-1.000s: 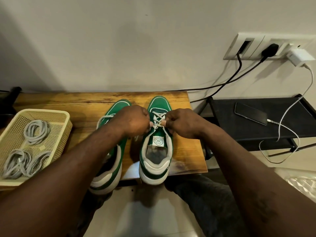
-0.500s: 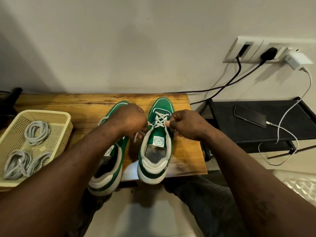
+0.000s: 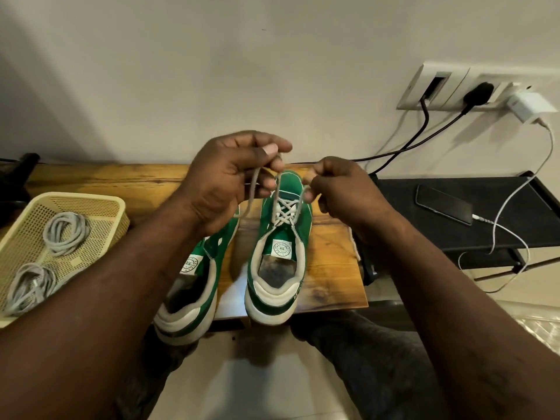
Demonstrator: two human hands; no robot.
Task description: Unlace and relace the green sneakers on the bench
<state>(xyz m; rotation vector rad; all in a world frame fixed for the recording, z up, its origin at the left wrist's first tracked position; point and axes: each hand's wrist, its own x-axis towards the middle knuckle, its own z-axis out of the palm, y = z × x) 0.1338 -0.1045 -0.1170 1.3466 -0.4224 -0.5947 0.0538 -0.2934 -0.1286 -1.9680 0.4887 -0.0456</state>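
Several coils of grey cord (image 3: 65, 233) lie in the basket (image 3: 118, 207) at the left end of the bench (image 3: 106, 180). Whether they are spare laces cannot be told.

Left sneaker (image 3: 194, 286): stands on the bench, heel toward the person and overhanging the near edge. Its forefoot is hidden under the left forearm, so its lacing cannot be judged.

Left hand (image 3: 224, 177): raised above the toes of the 2 shoes. Thumb and forefinger pinch 1 end of the lace (image 3: 283, 213), and a slack length hangs down in front of the palm. The other fingers are curled.

Right sneaker (image 3: 272, 307): stands just beside the left one, heel toward the person. The lace crosses several times over the tongue, and both free ends rise from the upper eyelets to the hands.

Right hand (image 3: 342, 189): lower than the left hand and just right of the toe. Its curled fingers pinch the other lace end, which runs fairly straight to the shoe.

Status — the right sneaker appears fully threaded, both ends out and of usable length. Judged remaining: draw the crossings even and tie the ends, then check or relace the left sneaker.

Shelf (image 3: 394, 192), right of the bench: a phone (image 3: 444, 204) lies on it, plugged in — not part of the task.
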